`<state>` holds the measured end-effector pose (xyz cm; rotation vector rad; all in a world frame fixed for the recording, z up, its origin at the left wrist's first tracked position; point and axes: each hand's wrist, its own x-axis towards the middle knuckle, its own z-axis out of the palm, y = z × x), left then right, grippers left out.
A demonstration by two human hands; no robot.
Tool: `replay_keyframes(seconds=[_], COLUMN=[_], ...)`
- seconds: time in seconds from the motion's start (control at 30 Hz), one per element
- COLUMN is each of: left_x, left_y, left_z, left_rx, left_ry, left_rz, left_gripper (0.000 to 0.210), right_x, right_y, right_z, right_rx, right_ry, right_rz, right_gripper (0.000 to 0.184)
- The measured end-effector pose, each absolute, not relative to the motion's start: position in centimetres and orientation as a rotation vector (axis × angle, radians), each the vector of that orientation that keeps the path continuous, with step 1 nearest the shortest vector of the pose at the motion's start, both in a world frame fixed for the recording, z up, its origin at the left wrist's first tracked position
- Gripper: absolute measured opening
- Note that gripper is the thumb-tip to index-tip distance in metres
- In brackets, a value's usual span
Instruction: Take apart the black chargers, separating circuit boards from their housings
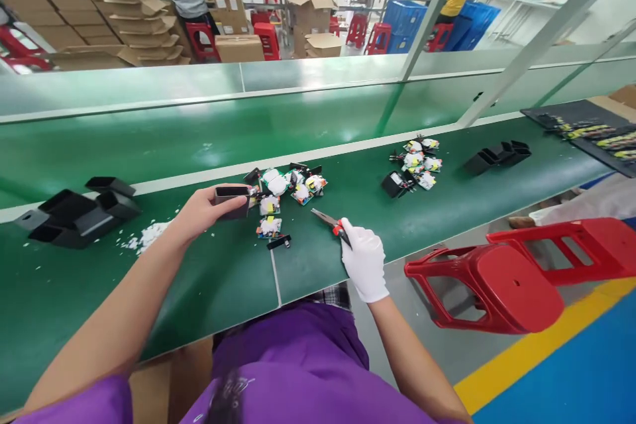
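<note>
Bare, my left hand (201,212) grips a black rectangular housing (232,204) whose open end faces up. In a white glove, my right hand (365,258) is closed on red-and-black handled pliers (328,218), their jaws pointing up and left. Between the hands lies a cluster of small circuit boards (301,192) with white and yellow parts. One more circuit board (269,228) lies nearer to me, beside a small black strip (279,242). What is inside the housing cannot be made out.
Black housings (79,215) and white crumbs (152,235) lie at left on the green bench (209,305). More boards (420,160) and black housings (499,156) are at right. A dark tray (586,132) is at far right, red stools (517,285) below. Two people are beyond the bench.
</note>
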<state>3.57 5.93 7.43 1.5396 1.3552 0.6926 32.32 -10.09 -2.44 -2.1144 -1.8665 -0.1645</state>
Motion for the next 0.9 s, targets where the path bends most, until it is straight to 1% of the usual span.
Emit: replay_keyframes(seconds=[0.1, 0.27, 0.37, 0.43, 0.5, 0.6, 0.67, 0.7, 0.73, 0.8, 0.9], left_x=[1.7, 0.6, 0.8, 1.0, 1.0, 0.7, 0.4, 0.3, 0.3, 0.3, 0.5], left_y=[3.7, 2.2, 1.6, 1.3, 1.0, 0.9, 0.8, 0.7, 0.6, 0.5, 0.5], left_z=[6.1, 3.7, 2.4, 1.8, 1.3, 0.9, 0.8, 0.8, 0.8, 1.0, 1.3], left_rx=[1.571, 1.708, 1.870, 2.002, 2.087, 2.133, 2.150, 2.159, 2.169, 2.190, 2.204], left_ry=[1.347, 1.196, 1.052, 0.964, 0.918, 0.951, 0.969, 0.958, 0.932, 0.862, 0.800], left_rz=[0.661, 0.600, 0.646, 0.683, 0.710, 0.741, 0.792, 0.827, 0.866, 0.936, 1.014], left_gripper=[0.067, 0.062, 0.049, 0.040, 0.034, 0.031, 0.031, 0.031, 0.032, 0.033, 0.037], right_x=[32.5, 31.6, 30.1, 28.6, 26.6, 23.7, 22.3, 21.9, 21.6, 21.2, 21.1], right_y=[-10.0, -9.9, -10.3, -10.3, -9.9, -8.4, -6.9, -6.1, -5.4, -4.1, -2.8], right_z=[-2.3, -1.5, -0.9, -0.7, -0.7, -0.8, -0.7, -0.6, -0.4, 0.0, 0.5], right_rx=[-2.084, -2.059, -2.009, -1.904, -1.796, -1.753, -1.780, -1.806, -1.838, -1.907, -1.969], right_ry=[-1.845, -1.834, -1.814, -1.852, -1.921, -1.946, -1.943, -1.949, -1.964, -2.017, -2.095], right_rz=[-0.158, -0.171, -0.259, -0.239, -0.089, 0.164, 0.241, 0.257, 0.264, 0.268, 0.272], right_gripper=[0.041, 0.043, 0.036, 0.035, 0.041, 0.063, 0.074, 0.076, 0.077, 0.072, 0.055])
